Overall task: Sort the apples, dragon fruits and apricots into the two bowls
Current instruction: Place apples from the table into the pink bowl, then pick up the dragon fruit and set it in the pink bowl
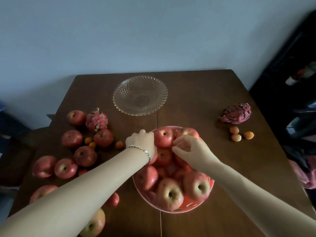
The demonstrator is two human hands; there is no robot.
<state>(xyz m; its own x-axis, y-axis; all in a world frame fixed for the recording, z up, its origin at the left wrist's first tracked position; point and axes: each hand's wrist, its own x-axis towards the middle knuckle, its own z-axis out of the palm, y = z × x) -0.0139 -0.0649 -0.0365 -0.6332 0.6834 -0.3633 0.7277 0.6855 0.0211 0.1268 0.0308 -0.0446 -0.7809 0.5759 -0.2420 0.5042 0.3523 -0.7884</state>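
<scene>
A red plastic bowl (189,206) near the table's front holds several red apples. My left hand (141,142) is at the bowl's far left rim, its fingers curled against the left side of an apple (164,136) on top of the pile. My right hand (185,146) hovers over the pile just right of it, fingers apart, holding nothing. Behind stands an empty glass bowl (119,94). Several loose apples (84,155) lie at the left with a dragon fruit (96,120) and small apricots (92,144). A second dragon fruit (236,113) and three apricots (236,137) lie at the right.
The brown wooden table (196,100) stands against a pale wall. A dark shelf with clutter (294,79) stands to the right. More apples lie near the front left edge, partly hidden under my left forearm.
</scene>
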